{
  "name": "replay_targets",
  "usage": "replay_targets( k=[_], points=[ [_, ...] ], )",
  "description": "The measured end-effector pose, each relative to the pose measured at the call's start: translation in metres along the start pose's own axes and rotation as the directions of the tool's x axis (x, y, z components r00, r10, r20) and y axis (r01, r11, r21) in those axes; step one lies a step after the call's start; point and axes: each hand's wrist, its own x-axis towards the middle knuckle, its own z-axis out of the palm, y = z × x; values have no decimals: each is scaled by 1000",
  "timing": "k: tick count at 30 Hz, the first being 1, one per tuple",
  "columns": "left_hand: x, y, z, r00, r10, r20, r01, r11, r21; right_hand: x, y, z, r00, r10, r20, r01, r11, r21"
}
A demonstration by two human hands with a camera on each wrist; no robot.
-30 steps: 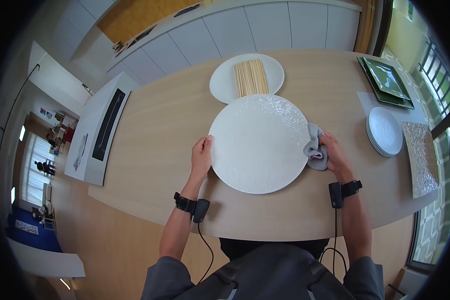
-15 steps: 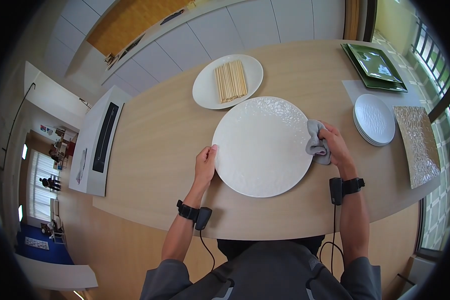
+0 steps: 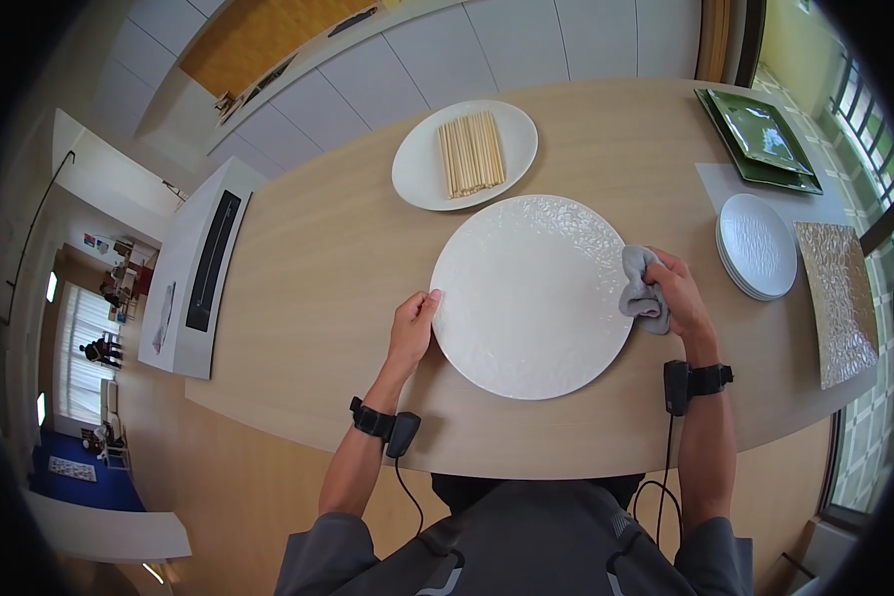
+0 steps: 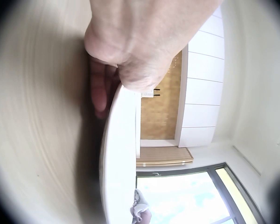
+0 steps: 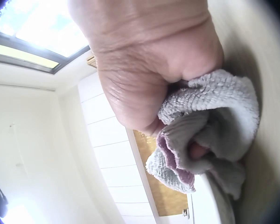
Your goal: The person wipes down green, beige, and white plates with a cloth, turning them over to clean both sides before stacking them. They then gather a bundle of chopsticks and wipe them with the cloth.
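A large round white plate [image 3: 531,298] with a textured patch at its upper right lies in front of me over the table. My left hand [image 3: 410,328] grips its left rim, thumb on top; in the left wrist view the fingers [image 4: 99,88] reach under the edge. At the opposite rim, my right hand [image 3: 680,293] holds a bunched grey cloth [image 3: 644,288] against the plate's edge. In the right wrist view the cloth [image 5: 214,116] is folded around the fingers, and a fingertip [image 5: 198,150] shows between its folds.
Behind the big plate stands an oval white plate [image 3: 415,169] with a row of pale wooden sticks [image 3: 472,154]. To the right are stacked small white plates [image 3: 758,246], green square dishes [image 3: 762,134] and a textured rectangular tray [image 3: 834,303]. A white box-like unit [image 3: 194,268] borders the table's left.
The large plate and both hands have shifted slightly right and nearer to me in view, uncovering the oval plate's front edge. Both hands keep their hold on plate and cloth.
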Motion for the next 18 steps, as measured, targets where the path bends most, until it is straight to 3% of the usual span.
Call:
replay_targets(
  k=[18],
  points=[
    [-3,-3,-4,999,-49,18,50,999,-12,0,1,-3,1000,30,0,-30,991,-133]
  ],
)
